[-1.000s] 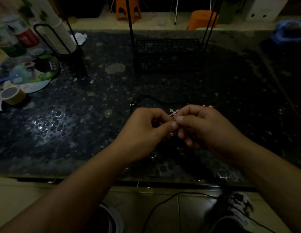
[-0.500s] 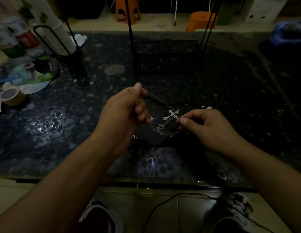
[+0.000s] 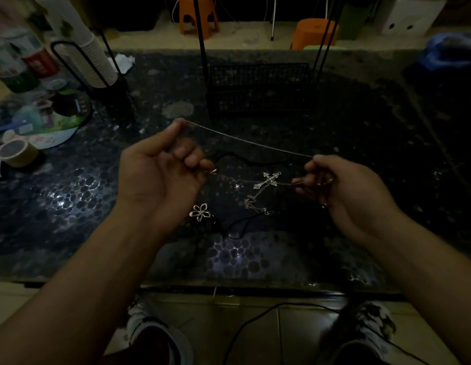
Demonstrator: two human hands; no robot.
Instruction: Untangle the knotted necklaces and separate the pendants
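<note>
Dark pebbled table (image 3: 360, 154). Left hand (image 3: 160, 167), pinching silver chain (image 3: 250, 143); right hand (image 3: 342, 185), pinching its other end, chain taut between. Cross pendant (image 3: 267, 180) hanging between hands. Flower pendant (image 3: 200, 212) near left wrist, on black cord (image 3: 244, 222).

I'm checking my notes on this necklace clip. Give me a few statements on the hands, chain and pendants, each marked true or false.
1. A thin silver chain is stretched between the left hand and the right hand. True.
2. The cross pendant lies inside the wire basket. False: it is between the hands, nearer than the basket.
3. The flower pendant is near the left wrist. True.
4. The right hand is flat on the table. False: its fingers pinch the chain.
</note>
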